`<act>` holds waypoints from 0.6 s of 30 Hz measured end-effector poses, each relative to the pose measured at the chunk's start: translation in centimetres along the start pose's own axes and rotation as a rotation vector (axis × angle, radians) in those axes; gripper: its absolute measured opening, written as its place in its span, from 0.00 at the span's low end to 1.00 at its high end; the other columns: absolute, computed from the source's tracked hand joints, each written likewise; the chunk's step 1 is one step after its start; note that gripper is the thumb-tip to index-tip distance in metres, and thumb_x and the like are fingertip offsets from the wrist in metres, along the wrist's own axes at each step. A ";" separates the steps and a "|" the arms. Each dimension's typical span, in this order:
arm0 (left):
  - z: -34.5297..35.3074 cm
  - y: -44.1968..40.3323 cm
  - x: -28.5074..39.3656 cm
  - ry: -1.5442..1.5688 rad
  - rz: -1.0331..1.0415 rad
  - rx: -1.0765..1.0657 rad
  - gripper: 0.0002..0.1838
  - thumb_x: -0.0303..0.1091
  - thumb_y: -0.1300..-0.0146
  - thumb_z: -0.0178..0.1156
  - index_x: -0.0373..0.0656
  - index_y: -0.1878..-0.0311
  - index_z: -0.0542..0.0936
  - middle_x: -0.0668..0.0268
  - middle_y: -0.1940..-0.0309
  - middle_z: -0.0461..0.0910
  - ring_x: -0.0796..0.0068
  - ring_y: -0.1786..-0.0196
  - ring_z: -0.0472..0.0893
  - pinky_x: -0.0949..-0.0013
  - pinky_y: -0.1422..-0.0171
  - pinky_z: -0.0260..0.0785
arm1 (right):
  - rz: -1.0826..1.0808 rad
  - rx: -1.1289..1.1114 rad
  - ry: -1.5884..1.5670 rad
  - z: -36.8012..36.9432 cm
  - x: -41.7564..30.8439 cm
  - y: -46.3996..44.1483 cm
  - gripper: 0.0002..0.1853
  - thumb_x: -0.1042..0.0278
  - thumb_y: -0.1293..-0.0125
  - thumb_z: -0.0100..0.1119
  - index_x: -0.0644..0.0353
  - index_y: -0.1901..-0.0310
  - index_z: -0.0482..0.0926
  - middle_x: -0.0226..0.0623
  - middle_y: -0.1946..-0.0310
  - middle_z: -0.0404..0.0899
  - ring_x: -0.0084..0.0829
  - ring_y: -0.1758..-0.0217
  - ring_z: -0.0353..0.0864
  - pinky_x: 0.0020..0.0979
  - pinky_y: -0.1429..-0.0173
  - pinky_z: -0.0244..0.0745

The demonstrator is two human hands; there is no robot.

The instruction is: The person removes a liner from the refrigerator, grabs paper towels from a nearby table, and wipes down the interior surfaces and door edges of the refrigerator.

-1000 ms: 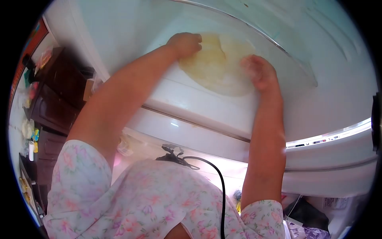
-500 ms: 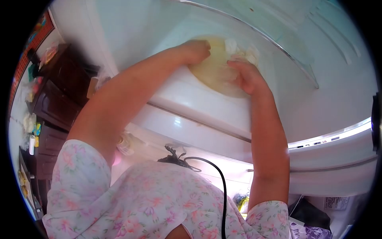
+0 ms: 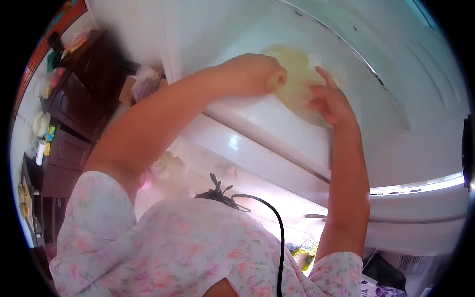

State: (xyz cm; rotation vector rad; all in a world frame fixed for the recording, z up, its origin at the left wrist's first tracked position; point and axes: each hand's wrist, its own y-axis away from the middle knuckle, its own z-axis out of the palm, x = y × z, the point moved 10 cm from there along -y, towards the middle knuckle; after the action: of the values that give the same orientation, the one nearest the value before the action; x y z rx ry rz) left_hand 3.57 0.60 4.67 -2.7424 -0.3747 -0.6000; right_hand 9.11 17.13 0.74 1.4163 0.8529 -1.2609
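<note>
Yellowish dish (image 3: 297, 67), one, between your two hands.
Your left hand (image 3: 262, 74) curls at the rim, perhaps to steady it; whether it pinches anything, cannot tell. Your right hand (image 3: 332, 101), fingers spread wide, nothing visibly gripped, is at the dish's opposite side, probably free to work there. Contents: blurred; one white item (image 3: 314, 60) beyond the right fingertips, inside or behind unclear.

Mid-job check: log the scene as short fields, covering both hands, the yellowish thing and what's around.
Left hand: curled, at the near-left edge of the yellowish round thing; grip unclear
Right hand: fingers spread, over its right side
Yellowish round thing: between the hands; blurred, exact kind unclear
Clothing: floral shirt
Cable: black, in front of the shirt
Left side: brown cabinet
</note>
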 end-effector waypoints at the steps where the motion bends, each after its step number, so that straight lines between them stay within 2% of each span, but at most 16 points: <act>1: -0.5 -0.1 0.4 0.021 0.073 0.054 0.15 0.28 0.46 0.60 0.46 0.53 0.77 0.63 0.53 0.76 0.58 0.50 0.76 0.59 0.46 0.69 | -0.037 0.030 0.019 -0.2 -0.7 0.2 0.38 0.80 0.37 0.52 0.49 0.27 0.48 0.46 0.48 0.75 0.35 0.69 0.82 0.39 0.56 0.84; 2: -0.8 0.0 0.9 0.045 0.143 0.107 0.12 0.26 0.45 0.60 0.45 0.56 0.77 0.64 0.56 0.76 0.58 0.52 0.76 0.58 0.47 0.69 | -0.070 0.059 0.038 -0.5 -1.4 0.5 0.38 0.79 0.37 0.53 0.50 0.27 0.49 0.45 0.49 0.76 0.34 0.69 0.82 0.37 0.58 0.84; 3: 0.7 0.3 1.6 0.049 0.119 0.100 0.12 0.26 0.45 0.60 0.45 0.56 0.77 0.64 0.56 0.76 0.58 0.52 0.76 0.58 0.47 0.69 | -0.106 0.062 0.034 -1.3 -1.1 1.8 0.38 0.78 0.38 0.54 0.51 0.27 0.51 0.45 0.49 0.76 0.33 0.69 0.82 0.35 0.59 0.83; 5: -1.6 1.7 3.8 -0.077 0.226 0.348 0.10 0.29 0.45 0.62 0.48 0.59 0.77 0.67 0.58 0.76 0.61 0.54 0.77 0.59 0.50 0.70 | -0.197 0.052 0.050 -1.1 -2.6 4.0 0.37 0.76 0.38 0.55 0.54 0.28 0.53 0.44 0.48 0.76 0.30 0.68 0.82 0.30 0.61 0.82; 8: -3.6 4.9 7.6 -0.199 0.338 0.521 0.09 0.32 0.46 0.63 0.51 0.61 0.77 0.71 0.60 0.76 0.65 0.57 0.78 0.61 0.56 0.72 | -0.323 0.089 0.147 0.8 -5.5 8.8 0.35 0.72 0.37 0.56 0.59 0.29 0.55 0.43 0.47 0.76 0.26 0.63 0.82 0.25 0.61 0.80; 9: -4.4 6.3 8.5 -0.247 0.370 0.560 0.08 0.33 0.46 0.63 0.52 0.62 0.77 0.73 0.60 0.77 0.66 0.59 0.78 0.62 0.58 0.73 | -0.352 0.116 0.210 2.1 -6.3 10.7 0.35 0.72 0.37 0.56 0.59 0.29 0.55 0.44 0.46 0.75 0.27 0.58 0.82 0.26 0.59 0.80; 11: -6.9 10.3 11.4 -0.232 0.351 0.506 0.06 0.31 0.44 0.60 0.52 0.63 0.80 0.68 0.67 0.80 0.59 0.59 0.81 0.62 0.62 0.76 | -0.419 0.206 0.277 5.2 -7.7 14.5 0.36 0.70 0.37 0.57 0.61 0.29 0.55 0.46 0.42 0.72 0.31 0.48 0.79 0.29 0.51 0.79; 12: -7.3 11.8 11.5 -0.232 0.329 0.505 0.06 0.31 0.44 0.60 0.52 0.63 0.80 0.68 0.67 0.80 0.59 0.59 0.81 0.62 0.62 0.76 | -0.433 0.273 0.276 7.1 -7.8 16.1 0.37 0.69 0.38 0.58 0.61 0.29 0.55 0.46 0.40 0.71 0.33 0.43 0.76 0.31 0.47 0.78; 13: -7.4 13.4 12.2 -0.220 0.403 0.536 0.06 0.31 0.45 0.59 0.52 0.64 0.81 0.69 0.66 0.80 0.61 0.60 0.81 0.63 0.64 0.76 | -0.431 0.262 0.278 8.3 -7.1 17.2 0.37 0.69 0.38 0.58 0.61 0.29 0.55 0.46 0.40 0.71 0.33 0.43 0.76 0.31 0.47 0.78; 15: -7.8 16.7 12.1 -0.218 0.476 0.572 0.05 0.31 0.46 0.59 0.53 0.66 0.81 0.70 0.66 0.80 0.63 0.61 0.80 0.65 0.66 0.75 | -0.396 0.244 0.290 10.8 -5.4 18.8 0.38 0.64 0.37 0.56 0.60 0.27 0.52 0.47 0.33 0.61 0.43 0.32 0.66 0.35 0.30 0.61; 18: -7.5 21.6 11.1 -0.164 0.504 0.629 0.06 0.32 0.51 0.60 0.53 0.67 0.80 0.71 0.64 0.78 0.66 0.63 0.78 0.66 0.67 0.73 | -0.394 0.184 0.238 15.2 -2.9 19.5 0.39 0.67 0.38 0.56 0.62 0.27 0.51 0.50 0.32 0.60 0.45 0.32 0.65 0.38 0.31 0.64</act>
State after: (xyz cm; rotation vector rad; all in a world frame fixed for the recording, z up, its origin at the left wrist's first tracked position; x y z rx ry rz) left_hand 17.40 -19.79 10.88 -2.1484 0.0940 -0.0929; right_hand 23.06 -1.83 8.86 1.6193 1.2498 -1.5139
